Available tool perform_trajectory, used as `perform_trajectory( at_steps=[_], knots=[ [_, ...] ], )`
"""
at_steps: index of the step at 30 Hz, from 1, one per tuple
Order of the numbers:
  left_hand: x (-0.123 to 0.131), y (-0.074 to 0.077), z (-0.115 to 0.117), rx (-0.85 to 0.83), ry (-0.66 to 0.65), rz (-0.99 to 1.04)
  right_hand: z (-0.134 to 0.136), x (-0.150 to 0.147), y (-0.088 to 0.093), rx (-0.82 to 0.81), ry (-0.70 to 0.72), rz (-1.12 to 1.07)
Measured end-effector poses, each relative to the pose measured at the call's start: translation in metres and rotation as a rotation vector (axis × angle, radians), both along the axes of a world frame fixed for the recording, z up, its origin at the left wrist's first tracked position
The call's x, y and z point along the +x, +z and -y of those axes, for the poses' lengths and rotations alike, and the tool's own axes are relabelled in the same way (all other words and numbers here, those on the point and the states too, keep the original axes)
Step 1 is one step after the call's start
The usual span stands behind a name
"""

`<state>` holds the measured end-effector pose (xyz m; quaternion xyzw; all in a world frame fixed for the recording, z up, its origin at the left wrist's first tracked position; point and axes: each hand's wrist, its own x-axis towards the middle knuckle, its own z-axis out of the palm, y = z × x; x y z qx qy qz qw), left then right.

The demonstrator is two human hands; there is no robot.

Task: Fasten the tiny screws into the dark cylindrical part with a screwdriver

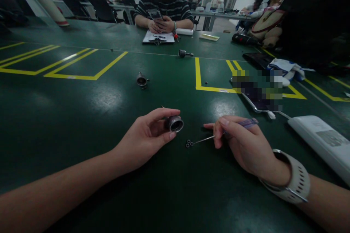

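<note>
My left hand [147, 134] is closed around a short, hollow metal cylinder [175, 124], its open end tilted toward me and to the right. Between the fingers of my right hand [243, 140] is a thin screwdriver [202, 139] with a clear purplish handle. Its shaft points left, and the tip meets a cluster of small dark ring-shaped parts [188, 144] lying on the green table [153, 196]. Whether the tip sits inside one of these rings I cannot tell. Farther off, a round metal housing [141, 80] with small protrusions rests on the table.
A metal part with a shaft [185, 54] lies near the table seam. To the right are a phone [254, 94], a white power bank [322, 142] and a cloth [287, 68]. Across the table sits a person [164, 7], holding a phone behind a clipboard [149, 38].
</note>
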<state>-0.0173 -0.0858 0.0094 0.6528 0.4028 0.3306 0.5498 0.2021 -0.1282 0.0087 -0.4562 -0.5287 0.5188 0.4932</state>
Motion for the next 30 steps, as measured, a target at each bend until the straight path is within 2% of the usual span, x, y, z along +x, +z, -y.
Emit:
perform_trajectory(
  at_steps=[2,4,6,8,11,15,18,21,30],
  knots=[
    [-0.001,-0.001,0.000,0.000,0.000,0.001,0.005,0.000,0.004,0.055,0.007,0.136],
    [-0.002,-0.001,0.000,-0.009,0.000,0.001,0.011,-0.001,0.010,0.189,0.042,0.360],
    [-0.001,-0.001,0.001,-0.023,0.000,0.002,0.017,-0.004,0.015,0.429,0.088,0.525],
    [-0.001,0.001,0.002,-0.044,0.000,0.013,0.022,-0.007,0.017,0.591,0.156,0.647],
    [0.001,0.003,0.003,-0.068,0.021,0.052,0.024,-0.008,0.014,0.724,0.182,0.724],
    [0.002,0.004,0.004,-0.085,0.041,0.061,0.025,-0.006,0.011,0.837,0.140,0.690],
    [0.002,0.003,0.006,-0.093,0.035,0.067,0.026,-0.008,0.011,0.879,0.206,0.692],
    [0.003,0.003,0.008,-0.090,0.036,0.078,0.026,-0.010,0.011,0.848,0.269,0.754],
    [0.006,0.007,0.013,-0.086,0.066,0.039,0.024,-0.015,0.008,0.796,0.275,0.829]
  ],
)
